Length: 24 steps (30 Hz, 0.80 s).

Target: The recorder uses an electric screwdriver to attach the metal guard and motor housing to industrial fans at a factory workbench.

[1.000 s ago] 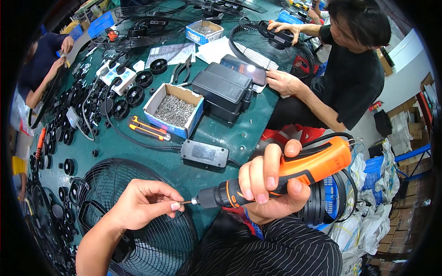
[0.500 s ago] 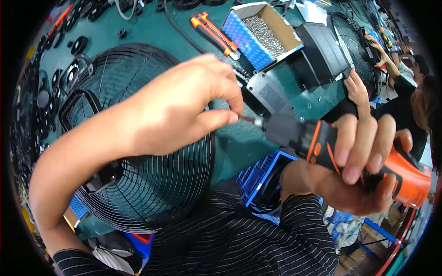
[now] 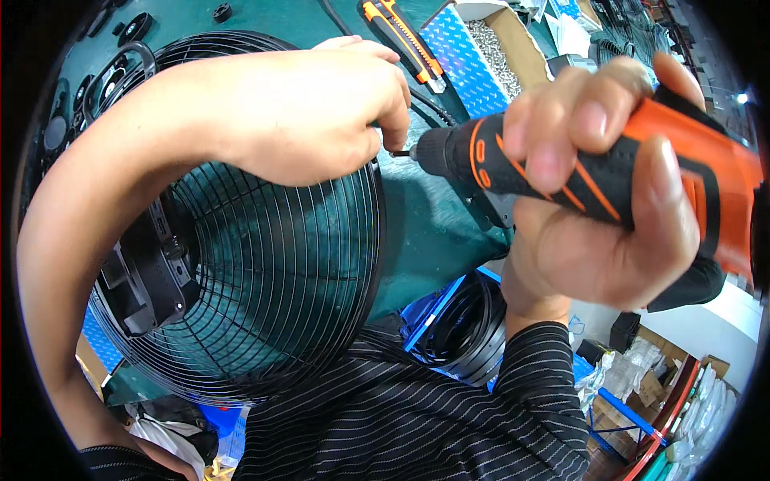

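Observation:
My right hand (image 3: pixel 618 184) grips an orange and black power screwdriver (image 3: pixel 561 164) held level above the bench, its nose pointing left. The thin bit (image 3: pixel 401 152) at its front end reaches the fingertips of my left hand (image 3: pixel 329 112). Those fingers are curled in a pinch at the bit's tip; whatever lies between them is hidden. Beneath my left forearm lies a round black wire fan guard (image 3: pixel 297 264), with a black plastic bracket (image 3: pixel 152 272) at its middle.
Beyond my hands, an orange and black box cutter (image 3: pixel 405 44) lies beside a blue patterned carton (image 3: pixel 453 60) of small metal screws (image 3: pixel 491 56). A blue crate (image 3: pixel 433 313) with black rings stands below the bench edge. Black round parts (image 3: pixel 132 30) lie at the far left.
The view has shifted, and the co-worker at the right has gone out of it. My right hand and the screwdriver are higher in the picture and more level. My left hand stays at the bit.

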Each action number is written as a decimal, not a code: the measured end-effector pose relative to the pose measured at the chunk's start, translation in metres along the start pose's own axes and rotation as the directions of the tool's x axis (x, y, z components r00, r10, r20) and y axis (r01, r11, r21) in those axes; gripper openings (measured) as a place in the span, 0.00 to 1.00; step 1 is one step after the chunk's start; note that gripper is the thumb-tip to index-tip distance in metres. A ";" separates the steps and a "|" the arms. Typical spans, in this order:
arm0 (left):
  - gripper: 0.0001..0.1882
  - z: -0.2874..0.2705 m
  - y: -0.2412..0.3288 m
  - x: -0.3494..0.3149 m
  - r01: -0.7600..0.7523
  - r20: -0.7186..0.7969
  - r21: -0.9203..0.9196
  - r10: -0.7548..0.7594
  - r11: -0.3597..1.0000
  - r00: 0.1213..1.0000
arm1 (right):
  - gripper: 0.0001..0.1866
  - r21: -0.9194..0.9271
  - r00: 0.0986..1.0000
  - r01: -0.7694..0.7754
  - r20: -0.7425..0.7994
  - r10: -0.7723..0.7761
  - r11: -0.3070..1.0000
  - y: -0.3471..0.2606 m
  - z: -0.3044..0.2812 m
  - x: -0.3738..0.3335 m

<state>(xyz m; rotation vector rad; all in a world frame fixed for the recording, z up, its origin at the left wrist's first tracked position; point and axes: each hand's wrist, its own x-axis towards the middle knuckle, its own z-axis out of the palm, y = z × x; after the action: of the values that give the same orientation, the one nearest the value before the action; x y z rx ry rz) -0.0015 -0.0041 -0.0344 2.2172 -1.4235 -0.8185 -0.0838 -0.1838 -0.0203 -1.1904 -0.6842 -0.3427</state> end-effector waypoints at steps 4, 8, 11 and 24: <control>0.20 0.002 -0.006 -0.002 0.068 0.043 -0.013 -0.067 0.998 0.997 | 0.20 0.060 0.935 -0.276 -0.214 0.283 0.959 0.003 0.005 0.000; 0.21 0.004 -0.011 0.000 -0.007 0.072 0.033 0.004 0.999 0.997 | 0.14 0.100 0.814 -0.543 -0.179 0.552 0.834 0.011 -0.001 -0.004; 0.15 0.023 -0.023 -0.001 -0.120 -0.109 0.037 0.123 0.992 0.986 | 0.13 0.041 0.846 -0.508 -0.164 0.507 0.860 0.013 0.000 -0.002; 0.13 0.020 -0.028 -0.003 -0.108 -0.170 -0.086 0.092 0.990 0.981 | 0.26 -0.214 0.954 -0.296 -0.013 0.300 0.931 0.017 0.012 0.015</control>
<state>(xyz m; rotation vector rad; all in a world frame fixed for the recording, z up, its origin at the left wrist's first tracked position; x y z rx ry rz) 0.0032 0.0103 -0.0652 2.0719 -1.3754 -0.6387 -0.0660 -0.1649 -0.0204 -1.4835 -0.4806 -0.1506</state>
